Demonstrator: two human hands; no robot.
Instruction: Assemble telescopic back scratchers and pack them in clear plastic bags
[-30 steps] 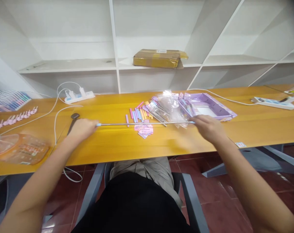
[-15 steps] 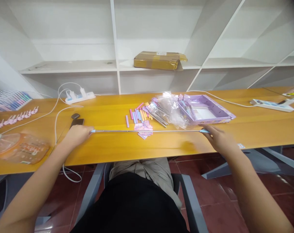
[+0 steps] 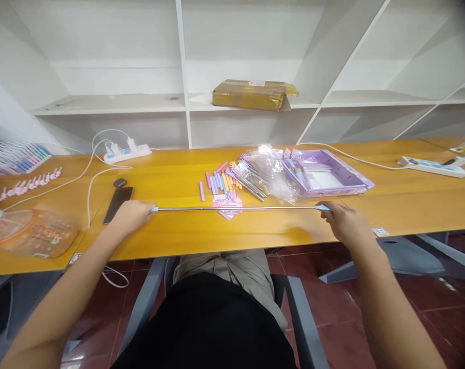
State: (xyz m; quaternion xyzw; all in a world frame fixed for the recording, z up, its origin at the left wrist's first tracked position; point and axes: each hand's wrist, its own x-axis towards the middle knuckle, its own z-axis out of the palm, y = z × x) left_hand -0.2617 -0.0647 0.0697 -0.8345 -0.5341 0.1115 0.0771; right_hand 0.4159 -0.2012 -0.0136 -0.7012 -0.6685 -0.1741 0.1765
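Note:
A thin telescopic metal rod (image 3: 274, 207) with pale blue ends stretches level between my hands, just above the front half of the table. My left hand (image 3: 134, 218) is closed round its left end, beside a dark phone (image 3: 117, 204). The right end sits in the closed fingers of my right hand (image 3: 345, 220). Behind the rod lie short pastel tubes (image 3: 217, 182) and small pink printed cards (image 3: 228, 201). Next to them are several metal rods (image 3: 251, 185) with coloured, hand-shaped heads and crumpled clear plastic bags (image 3: 273, 174).
A purple open box (image 3: 347, 171) stands right of the bags. At left are an orange-tinted bottle (image 3: 43, 233), pink small pieces (image 3: 32, 184), a row of pastel sticks (image 3: 20, 156) and a power strip (image 3: 127, 154) with white cables. A cardboard box (image 3: 251, 95) rests on the shelf.
My left hand has shifted a little right and now uncovers more of the phone. The span of rod between my hands is slightly shorter. My right hand has hardly moved.

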